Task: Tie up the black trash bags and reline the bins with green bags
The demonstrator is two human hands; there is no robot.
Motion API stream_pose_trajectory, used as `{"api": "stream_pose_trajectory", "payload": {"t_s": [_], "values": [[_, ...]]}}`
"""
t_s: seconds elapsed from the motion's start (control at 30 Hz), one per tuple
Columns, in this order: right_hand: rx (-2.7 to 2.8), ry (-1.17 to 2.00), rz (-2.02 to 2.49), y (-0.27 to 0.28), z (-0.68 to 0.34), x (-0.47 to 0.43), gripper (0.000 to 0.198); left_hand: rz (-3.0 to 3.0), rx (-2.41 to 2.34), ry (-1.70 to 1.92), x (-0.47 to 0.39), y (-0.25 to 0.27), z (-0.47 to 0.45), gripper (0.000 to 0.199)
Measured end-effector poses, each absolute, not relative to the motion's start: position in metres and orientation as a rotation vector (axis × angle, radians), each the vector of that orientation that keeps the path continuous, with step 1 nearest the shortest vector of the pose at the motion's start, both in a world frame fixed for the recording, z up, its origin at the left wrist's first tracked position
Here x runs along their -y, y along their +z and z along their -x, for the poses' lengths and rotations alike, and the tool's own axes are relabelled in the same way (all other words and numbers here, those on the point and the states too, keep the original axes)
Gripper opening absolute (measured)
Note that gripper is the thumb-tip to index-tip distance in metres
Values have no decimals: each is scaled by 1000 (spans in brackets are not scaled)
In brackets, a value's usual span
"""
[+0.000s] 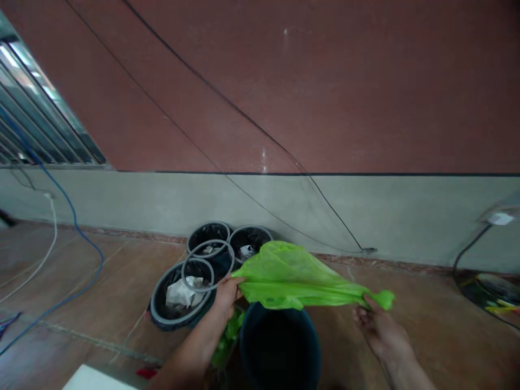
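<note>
Dark blue bin (279,349), nearest, empty and unlined. Above its mouth, green plastic bag (292,279) stretched flat between left hand (227,295), pinching one end, and right hand (371,319), gripping the other; not yet opened or fitted. Beyond, three black-lined bins (181,295) holding paper waste, one loose grey ring (208,265) resting atop.

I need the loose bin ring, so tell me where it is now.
In the head view the grey ring lies left of centre, resting across the lined bins, just left of the left hand gripping the green bag.
</note>
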State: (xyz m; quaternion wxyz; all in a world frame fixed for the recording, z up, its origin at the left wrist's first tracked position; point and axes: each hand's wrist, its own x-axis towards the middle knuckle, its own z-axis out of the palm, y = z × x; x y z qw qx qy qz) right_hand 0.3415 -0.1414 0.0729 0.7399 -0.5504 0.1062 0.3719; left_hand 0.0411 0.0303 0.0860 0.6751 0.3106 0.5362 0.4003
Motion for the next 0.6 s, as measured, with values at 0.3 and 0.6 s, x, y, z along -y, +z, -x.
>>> {"api": "stream_pose_trajectory", "payload": {"t_s": [0.3,0.6], "values": [[-225,245,1254,90,-368,131,23,-712,-1177,939,-30,82,-59,9],[1045,548,1780,68,-243,115,45,-610,-1109,582,-3,84,-77,16]]}}
